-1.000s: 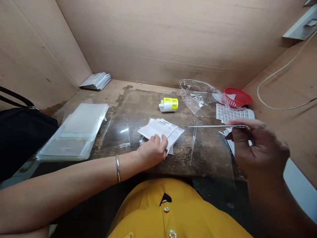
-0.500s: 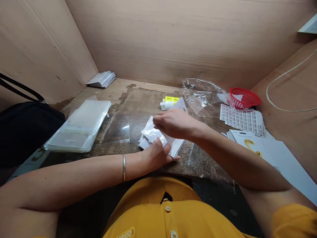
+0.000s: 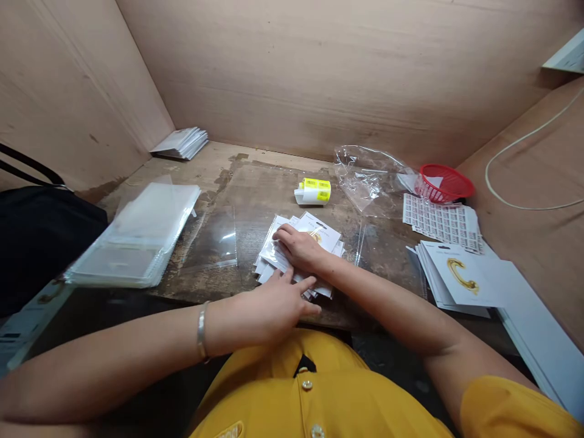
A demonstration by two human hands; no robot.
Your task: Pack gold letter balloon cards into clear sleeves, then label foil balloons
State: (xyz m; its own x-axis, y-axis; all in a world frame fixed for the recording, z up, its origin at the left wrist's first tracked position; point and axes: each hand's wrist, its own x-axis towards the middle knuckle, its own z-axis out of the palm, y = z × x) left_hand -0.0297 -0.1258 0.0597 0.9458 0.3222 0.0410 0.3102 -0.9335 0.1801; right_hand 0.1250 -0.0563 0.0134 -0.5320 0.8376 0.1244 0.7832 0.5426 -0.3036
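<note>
A loose pile of white cards [image 3: 325, 226] in clear sleeves lies near the front edge of the brown table, the top card partly showing a gold shape. My right hand [image 3: 296, 246] rests on the pile with its fingers bent over a sleeved card; whether it grips one is hidden. At the pile's front edge, my left hand [image 3: 285, 301] has its fingers spread, the tips touching the cards. Just behind the pile stands a roll of yellow and white labels [image 3: 314, 191].
Left lies a stack of clear bags [image 3: 146, 228], with folded white cards [image 3: 181, 143] behind it. At right are a red basket [image 3: 444, 184], barcode label sheets [image 3: 440, 220] and cards with a gold "C" [image 3: 474, 283]. Crumpled clear plastic [image 3: 371, 182] lies at the back.
My right hand has come down onto the pile, and the card it was near now lies there. My left hand has drawn toward my body and its fingers have spread.
</note>
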